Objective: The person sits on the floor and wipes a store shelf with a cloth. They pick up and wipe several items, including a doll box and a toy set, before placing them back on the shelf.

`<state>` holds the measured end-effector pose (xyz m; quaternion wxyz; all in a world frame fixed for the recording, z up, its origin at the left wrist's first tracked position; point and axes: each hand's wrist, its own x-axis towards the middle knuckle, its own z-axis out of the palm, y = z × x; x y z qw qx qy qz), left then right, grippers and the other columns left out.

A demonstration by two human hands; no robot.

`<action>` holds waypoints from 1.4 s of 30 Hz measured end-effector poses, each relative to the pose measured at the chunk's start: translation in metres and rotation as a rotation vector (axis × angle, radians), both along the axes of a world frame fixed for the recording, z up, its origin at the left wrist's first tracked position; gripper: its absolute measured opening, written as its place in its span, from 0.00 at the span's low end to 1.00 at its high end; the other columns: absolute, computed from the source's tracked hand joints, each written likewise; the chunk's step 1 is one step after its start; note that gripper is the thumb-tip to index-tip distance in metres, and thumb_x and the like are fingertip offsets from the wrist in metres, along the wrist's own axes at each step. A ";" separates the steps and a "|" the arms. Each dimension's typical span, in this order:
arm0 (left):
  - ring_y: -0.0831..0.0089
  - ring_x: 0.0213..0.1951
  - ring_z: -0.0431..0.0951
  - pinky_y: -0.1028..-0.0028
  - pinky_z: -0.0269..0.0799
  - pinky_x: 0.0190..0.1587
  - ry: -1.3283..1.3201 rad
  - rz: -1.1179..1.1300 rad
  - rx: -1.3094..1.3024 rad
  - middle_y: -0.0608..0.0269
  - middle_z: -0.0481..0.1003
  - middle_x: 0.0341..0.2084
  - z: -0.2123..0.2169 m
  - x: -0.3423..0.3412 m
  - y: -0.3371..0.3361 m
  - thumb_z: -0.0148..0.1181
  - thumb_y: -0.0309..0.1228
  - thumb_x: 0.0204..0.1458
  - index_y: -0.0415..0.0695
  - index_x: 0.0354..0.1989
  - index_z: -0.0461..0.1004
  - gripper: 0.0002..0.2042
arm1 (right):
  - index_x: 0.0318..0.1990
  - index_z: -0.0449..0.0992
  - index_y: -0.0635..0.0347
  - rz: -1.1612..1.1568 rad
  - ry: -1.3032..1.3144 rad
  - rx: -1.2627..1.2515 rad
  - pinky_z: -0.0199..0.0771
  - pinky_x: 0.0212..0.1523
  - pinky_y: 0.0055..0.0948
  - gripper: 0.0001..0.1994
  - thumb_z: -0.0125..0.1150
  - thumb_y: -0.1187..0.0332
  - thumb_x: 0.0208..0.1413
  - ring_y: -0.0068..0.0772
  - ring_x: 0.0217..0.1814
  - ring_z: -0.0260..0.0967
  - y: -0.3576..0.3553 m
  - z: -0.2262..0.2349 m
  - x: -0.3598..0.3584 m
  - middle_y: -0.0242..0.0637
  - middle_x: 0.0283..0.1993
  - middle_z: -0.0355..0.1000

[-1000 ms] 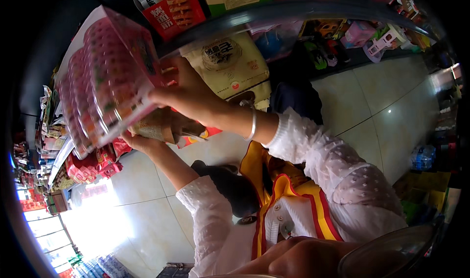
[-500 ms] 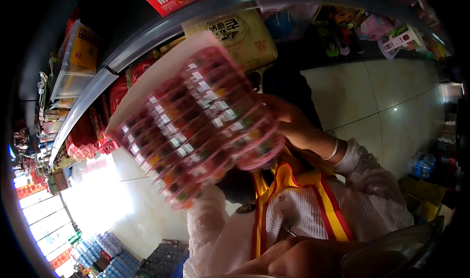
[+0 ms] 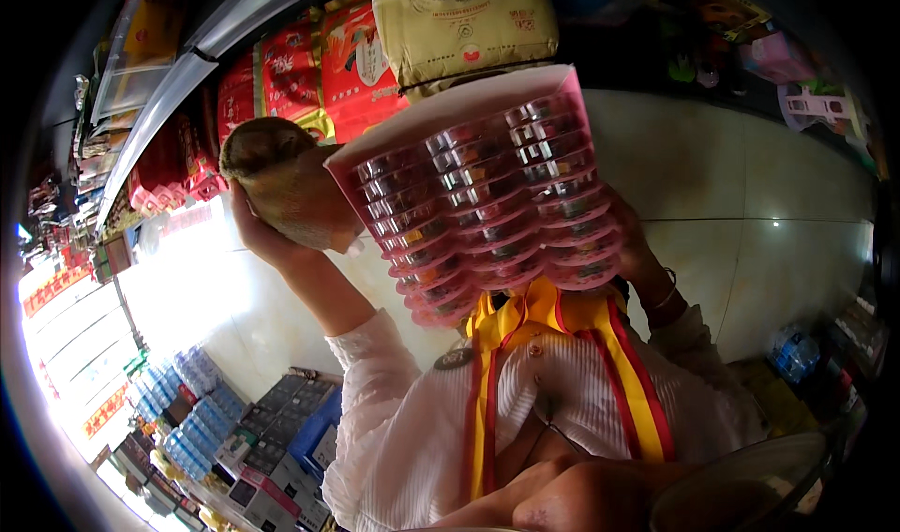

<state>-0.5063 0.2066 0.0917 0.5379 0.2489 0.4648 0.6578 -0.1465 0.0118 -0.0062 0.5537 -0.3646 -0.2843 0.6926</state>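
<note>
A pink display box (image 3: pixel 450 115) hangs in front of my chest, tilted toward me. Rows of clear plastic blister packs (image 3: pixel 469 194) with small colourful contents are stacked along it. My right hand (image 3: pixel 630 241) grips its right side, with most of the fingers hidden behind the box. To the left, my left hand (image 3: pixel 264 227) is closed around a bunched brown cloth (image 3: pixel 305 194), which hangs beside the box's left corner. Whether the cloth touches the box I cannot tell.
Ahead, a shelf with a metal edge (image 3: pixel 202 49) holds red packages (image 3: pixel 352 63) and a large cream sack (image 3: pixel 469 26). Pink and white plastic goods (image 3: pixel 820 105) sit far right. Wrapped water bottles (image 3: pixel 192 429) and stacked boxes (image 3: pixel 272 476) stand on the tiled floor at lower left.
The pink box has moved right and turned more level. My left hand, hidden behind the box before, now shows at the left with the brown cloth.
</note>
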 end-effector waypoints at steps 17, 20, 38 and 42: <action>0.63 0.24 0.70 0.62 0.60 0.29 2.127 -0.724 0.491 0.59 0.71 0.22 0.085 0.094 -0.096 0.63 0.33 0.43 0.43 0.27 0.75 0.07 | 0.72 0.38 0.48 0.247 -0.252 -0.165 0.61 0.64 0.34 0.45 0.65 0.72 0.53 0.33 0.66 0.59 -0.022 -0.022 -0.013 0.39 0.65 0.58; 0.53 0.44 0.74 0.50 0.62 0.53 1.727 -0.789 0.624 0.57 0.74 0.38 0.020 0.100 -0.116 0.69 0.42 0.37 0.52 0.39 0.79 0.18 | 0.72 0.35 0.47 0.332 -0.332 -0.129 0.60 0.65 0.36 0.49 0.68 0.70 0.52 0.35 0.67 0.58 -0.023 -0.020 -0.022 0.40 0.67 0.56; 0.56 0.50 0.75 0.60 0.73 0.52 0.499 0.223 0.104 0.43 0.72 0.50 0.000 -0.043 -0.176 0.54 0.30 0.54 0.30 0.51 0.68 0.19 | 0.73 0.35 0.53 0.423 -0.282 -0.012 0.45 0.72 0.33 0.50 0.66 0.77 0.49 0.31 0.76 0.39 -0.020 -0.020 -0.008 0.37 0.76 0.38; 0.55 0.51 0.75 0.59 0.73 0.53 0.398 0.114 0.121 0.42 0.72 0.50 0.002 -0.089 -0.176 0.53 0.30 0.54 0.28 0.51 0.68 0.20 | 0.73 0.36 0.53 0.512 -0.306 0.017 0.44 0.72 0.34 0.51 0.67 0.79 0.47 0.31 0.76 0.39 -0.012 -0.031 -0.005 0.37 0.76 0.37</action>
